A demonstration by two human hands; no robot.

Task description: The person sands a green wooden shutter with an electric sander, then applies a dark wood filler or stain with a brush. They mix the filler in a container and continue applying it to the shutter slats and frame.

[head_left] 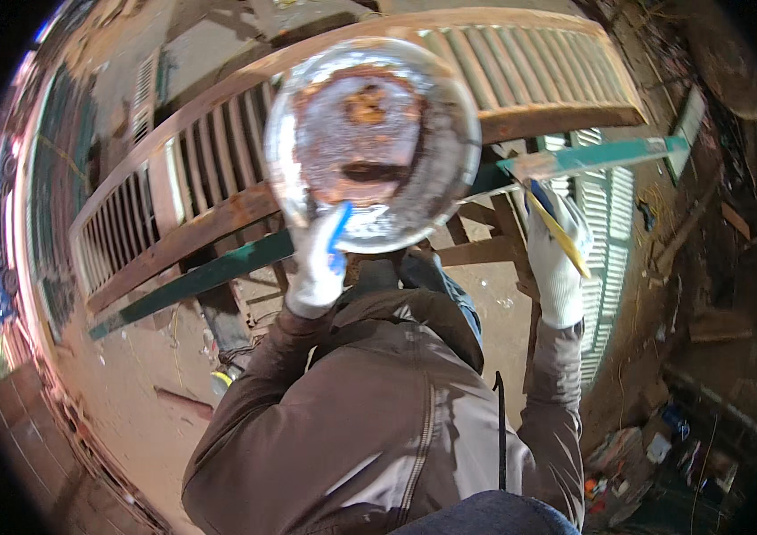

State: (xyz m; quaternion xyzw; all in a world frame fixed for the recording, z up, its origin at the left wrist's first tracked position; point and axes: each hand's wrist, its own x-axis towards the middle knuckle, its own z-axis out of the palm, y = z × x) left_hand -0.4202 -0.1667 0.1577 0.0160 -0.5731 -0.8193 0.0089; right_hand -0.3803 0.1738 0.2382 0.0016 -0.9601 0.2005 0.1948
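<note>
No lettering, numbers or signs legible anywhere.

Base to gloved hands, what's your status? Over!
Left hand gripping round metal basin. Right hand holding yellow-handled tool. Basin blocking the view of part of the slatted wooden frame. Over.

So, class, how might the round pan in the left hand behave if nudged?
The round pan would probably stay stiff, as it looks metallic. Gripped by the left hand at its near edge, it may well tip. The brown stuff inside might smear, though blur hides whether it's wet.
</note>
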